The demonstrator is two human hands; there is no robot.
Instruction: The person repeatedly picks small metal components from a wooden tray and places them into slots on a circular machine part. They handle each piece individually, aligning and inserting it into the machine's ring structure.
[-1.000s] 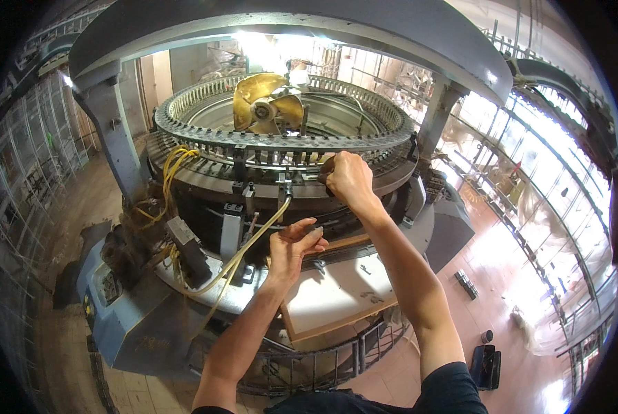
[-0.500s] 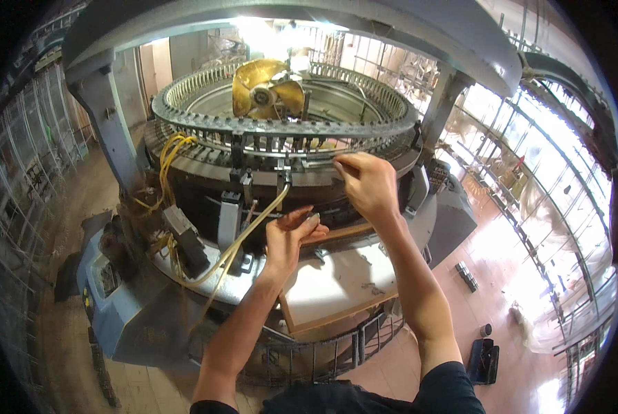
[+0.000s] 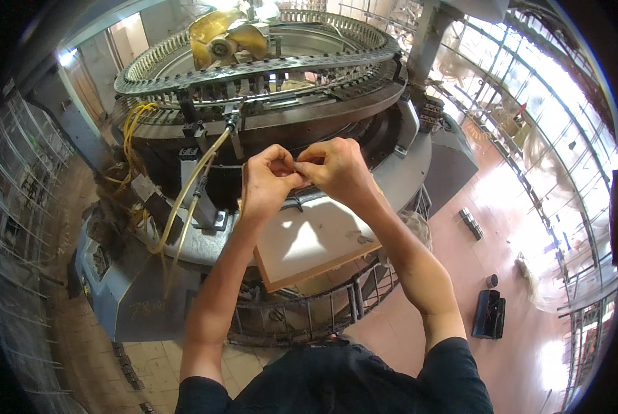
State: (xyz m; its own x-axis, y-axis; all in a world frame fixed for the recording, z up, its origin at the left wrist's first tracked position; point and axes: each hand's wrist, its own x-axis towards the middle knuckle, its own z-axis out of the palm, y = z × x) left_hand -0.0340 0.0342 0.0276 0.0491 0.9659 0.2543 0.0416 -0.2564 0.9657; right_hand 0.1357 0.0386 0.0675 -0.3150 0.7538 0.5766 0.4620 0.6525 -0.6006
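Note:
My left hand (image 3: 266, 185) and my right hand (image 3: 336, 170) meet fingertip to fingertip above a white, wood-edged board (image 3: 288, 255). Both have thumb and fingers pinched together; anything between them is too small or hidden. Just beyond is the dark lower ring of a large round machine that looks like a circular knitting machine (image 3: 309, 117). Small dark pieces (image 3: 359, 237) lie on the board, and a dark curved piece (image 3: 292, 205) shows at its far edge, below my fingers.
A yellow-bladed fan (image 3: 245, 41) stands within the slotted upper ring (image 3: 178, 82). Pale tubes (image 3: 195, 172) and yellow cables (image 3: 129, 141) hang to the left. A curved black rail (image 3: 316, 315) runs in front. On the floor at right lie a dark open case (image 3: 488, 314) and metal blocks (image 3: 470, 224).
My right hand has come down and left from the upper ring to meet my left hand, which rose slightly. The left fingers have closed into a pinch. The view has tilted downward.

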